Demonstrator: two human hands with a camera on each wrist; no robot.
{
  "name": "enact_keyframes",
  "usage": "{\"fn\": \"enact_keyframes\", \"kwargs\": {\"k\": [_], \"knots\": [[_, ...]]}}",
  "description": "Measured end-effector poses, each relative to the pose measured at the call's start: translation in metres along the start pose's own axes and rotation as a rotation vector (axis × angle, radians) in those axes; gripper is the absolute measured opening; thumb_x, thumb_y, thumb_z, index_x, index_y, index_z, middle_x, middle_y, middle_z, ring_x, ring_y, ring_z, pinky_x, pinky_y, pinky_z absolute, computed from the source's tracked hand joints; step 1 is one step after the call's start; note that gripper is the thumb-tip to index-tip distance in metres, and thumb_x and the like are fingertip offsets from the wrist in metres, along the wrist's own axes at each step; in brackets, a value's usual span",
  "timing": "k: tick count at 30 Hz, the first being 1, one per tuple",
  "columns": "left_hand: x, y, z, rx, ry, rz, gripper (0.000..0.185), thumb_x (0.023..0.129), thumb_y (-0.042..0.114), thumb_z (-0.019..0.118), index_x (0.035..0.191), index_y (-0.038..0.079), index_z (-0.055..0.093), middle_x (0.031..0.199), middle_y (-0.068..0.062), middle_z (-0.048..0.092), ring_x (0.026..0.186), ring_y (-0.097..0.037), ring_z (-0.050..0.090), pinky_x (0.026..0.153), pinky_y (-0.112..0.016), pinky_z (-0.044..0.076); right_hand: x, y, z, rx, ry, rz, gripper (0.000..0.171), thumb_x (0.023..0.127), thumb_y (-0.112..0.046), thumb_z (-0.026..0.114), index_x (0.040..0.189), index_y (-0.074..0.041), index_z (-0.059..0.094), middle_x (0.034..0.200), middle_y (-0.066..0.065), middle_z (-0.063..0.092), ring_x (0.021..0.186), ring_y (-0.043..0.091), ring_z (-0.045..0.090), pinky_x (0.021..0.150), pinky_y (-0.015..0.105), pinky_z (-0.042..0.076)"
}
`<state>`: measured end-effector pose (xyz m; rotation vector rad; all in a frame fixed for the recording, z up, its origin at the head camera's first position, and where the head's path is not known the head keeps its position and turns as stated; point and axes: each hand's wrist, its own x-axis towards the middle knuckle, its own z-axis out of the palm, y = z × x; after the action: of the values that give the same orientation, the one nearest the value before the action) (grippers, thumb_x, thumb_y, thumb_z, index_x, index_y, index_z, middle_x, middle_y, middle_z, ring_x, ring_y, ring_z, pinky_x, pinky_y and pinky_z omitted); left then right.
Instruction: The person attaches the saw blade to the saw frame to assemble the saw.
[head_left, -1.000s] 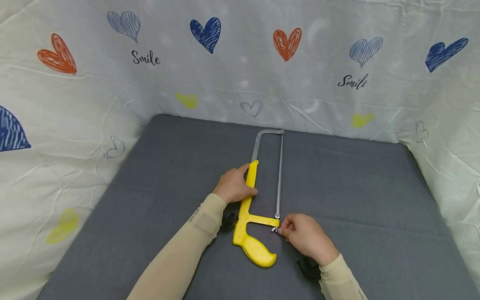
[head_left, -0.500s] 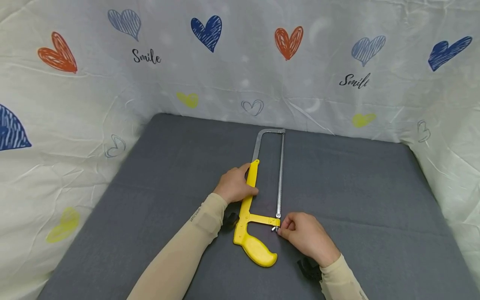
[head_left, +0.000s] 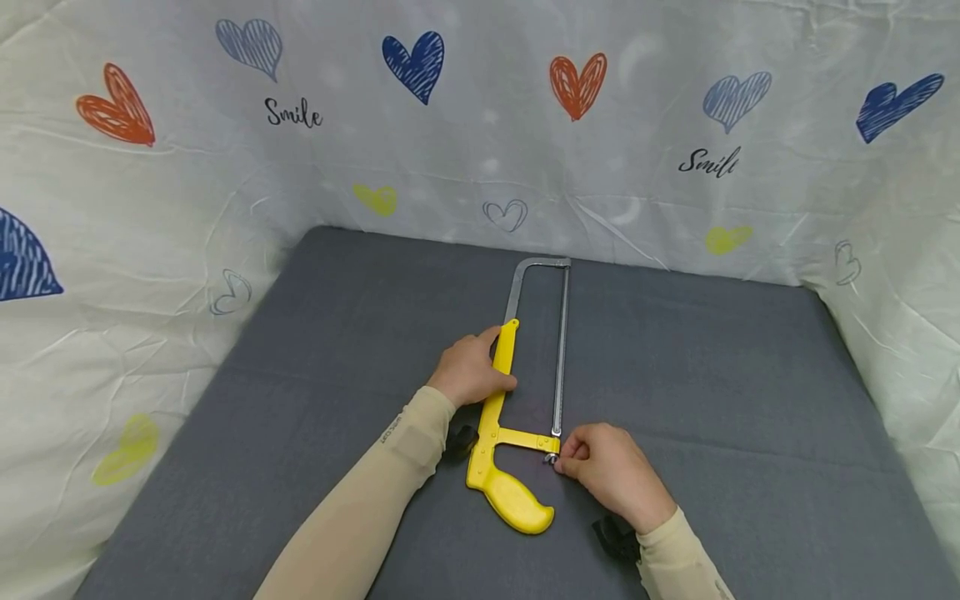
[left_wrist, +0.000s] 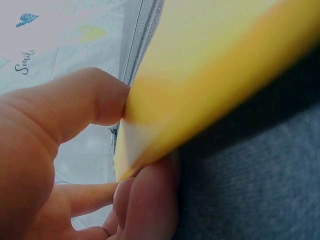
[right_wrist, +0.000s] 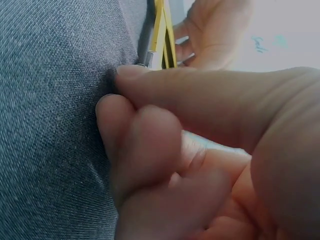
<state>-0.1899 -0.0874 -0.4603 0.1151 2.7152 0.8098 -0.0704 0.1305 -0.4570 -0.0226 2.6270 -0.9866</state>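
Note:
A hacksaw (head_left: 517,500) with a yellow handle and frame lies flat on the grey cloth, its silver bow pointing away. My left hand (head_left: 468,371) grips the yellow back of the frame between thumb and fingers, also seen close up in the left wrist view around the yellow frame (left_wrist: 200,85). The blade (head_left: 560,350) runs along the right side. At its near end a small silver wing nut (head_left: 551,458) sticks out below the yellow crosspiece. My right hand (head_left: 615,467) has curled fingers, thumb and forefinger at the wing nut; in the right wrist view the thumb (right_wrist: 190,90) mostly hides it.
The table is covered by a dark grey cloth (head_left: 712,358). A white curtain (head_left: 480,125) printed with hearts and "Smile" hangs behind it and along both sides. A black strap (head_left: 618,537) is at the right wrist.
The wing nut has turned, its wings showing at a different angle. The right fingertips have shifted slightly with it. The left hand and the hacksaw hold still.

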Motion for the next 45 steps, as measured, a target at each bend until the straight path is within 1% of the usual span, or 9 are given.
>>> {"fn": "enact_keyframes", "kwargs": {"k": [7, 10, 16, 19, 28, 34, 38, 42, 45], "knots": [[0.0, 0.001, 0.0, 0.002, 0.003, -0.002, 0.092, 0.089, 0.032, 0.084, 0.168, 0.016, 0.04, 0.143, -0.019, 0.065, 0.112, -0.033, 0.067, 0.099, -0.047, 0.06, -0.002, 0.0, -0.002, 0.022, 0.001, 0.014, 0.021, 0.087, -0.016, 0.089, 0.075, -0.016, 0.072, 0.069, -0.004, 0.065, 0.06, 0.013, 0.057, 0.056, 0.029, 0.044], [0.0, 0.002, 0.0, 0.003, 0.004, -0.001, 0.092, 0.089, 0.032, 0.084, 0.168, 0.016, 0.041, 0.143, -0.02, 0.065, 0.111, -0.033, 0.067, 0.099, -0.048, 0.061, -0.002, 0.0, -0.002, 0.045, -0.013, 0.024, 0.022, 0.086, -0.018, 0.091, 0.074, -0.016, 0.073, 0.066, -0.004, 0.066, 0.058, 0.014, 0.059, 0.054, 0.03, 0.046], [0.0, 0.002, 0.001, 0.005, 0.002, -0.006, 0.092, 0.089, 0.033, 0.084, 0.168, 0.017, 0.041, 0.144, -0.02, 0.064, 0.114, -0.034, 0.066, 0.102, -0.049, 0.059, 0.001, -0.002, 0.001, 0.054, -0.01, 0.07, 0.035, 0.083, -0.041, 0.093, 0.069, -0.019, 0.071, 0.056, -0.003, 0.062, 0.052, 0.015, 0.058, 0.049, 0.029, 0.042], [0.0, 0.002, 0.001, 0.009, 0.003, -0.007, 0.092, 0.089, 0.034, 0.084, 0.168, 0.017, 0.041, 0.144, -0.019, 0.064, 0.115, -0.034, 0.066, 0.102, -0.049, 0.059, 0.003, -0.003, 0.003, 0.036, 0.009, 0.069, 0.04, 0.084, -0.047, 0.092, 0.065, -0.019, 0.07, 0.053, -0.003, 0.06, 0.049, 0.015, 0.056, 0.048, 0.028, 0.039], [0.001, 0.0, 0.001, 0.011, 0.005, -0.009, 0.091, 0.089, 0.034, 0.085, 0.168, 0.017, 0.041, 0.144, -0.02, 0.063, 0.115, -0.034, 0.066, 0.103, -0.049, 0.059, 0.005, -0.007, 0.007, 0.045, 0.037, 0.065, 0.041, 0.084, -0.041, 0.093, 0.061, -0.017, 0.067, 0.051, -0.003, 0.059, 0.047, 0.015, 0.057, 0.048, 0.029, 0.042], [0.002, -0.001, 0.003, 0.012, 0.009, -0.003, 0.092, 0.089, 0.033, 0.085, 0.168, 0.016, 0.041, 0.142, -0.02, 0.064, 0.113, -0.033, 0.067, 0.101, -0.048, 0.06, 0.006, -0.005, 0.009, 0.06, 0.054, 0.038, 0.034, 0.086, -0.031, 0.088, 0.063, -0.017, 0.067, 0.051, -0.005, 0.06, 0.047, 0.014, 0.059, 0.048, 0.03, 0.044], [0.002, -0.001, 0.003, 0.01, 0.009, -0.001, 0.092, 0.089, 0.034, 0.084, 0.168, 0.016, 0.041, 0.142, -0.02, 0.065, 0.112, -0.033, 0.067, 0.1, -0.048, 0.06, 0.006, -0.004, 0.008, 0.066, 0.051, 0.03, 0.031, 0.087, -0.027, 0.085, 0.063, -0.017, 0.067, 0.051, -0.005, 0.06, 0.047, 0.014, 0.058, 0.047, 0.029, 0.042], [0.001, -0.001, 0.003, 0.007, 0.01, 0.002, 0.092, 0.089, 0.033, 0.084, 0.168, 0.016, 0.041, 0.142, -0.02, 0.065, 0.112, -0.034, 0.067, 0.1, -0.049, 0.06, 0.006, -0.004, 0.006, 0.065, 0.038, 0.037, 0.028, 0.087, -0.025, 0.081, 0.063, -0.017, 0.068, 0.052, -0.005, 0.06, 0.048, 0.014, 0.059, 0.047, 0.028, 0.041], [0.001, 0.0, 0.002, 0.003, 0.01, 0.004, 0.092, 0.089, 0.033, 0.084, 0.168, 0.016, 0.041, 0.142, -0.02, 0.064, 0.112, -0.034, 0.066, 0.099, -0.049, 0.06, 0.005, -0.003, 0.004, 0.063, 0.034, 0.046, 0.025, 0.087, -0.022, 0.079, 0.064, -0.018, 0.069, 0.055, -0.004, 0.062, 0.05, 0.014, 0.06, 0.048, 0.029, 0.043]]}}
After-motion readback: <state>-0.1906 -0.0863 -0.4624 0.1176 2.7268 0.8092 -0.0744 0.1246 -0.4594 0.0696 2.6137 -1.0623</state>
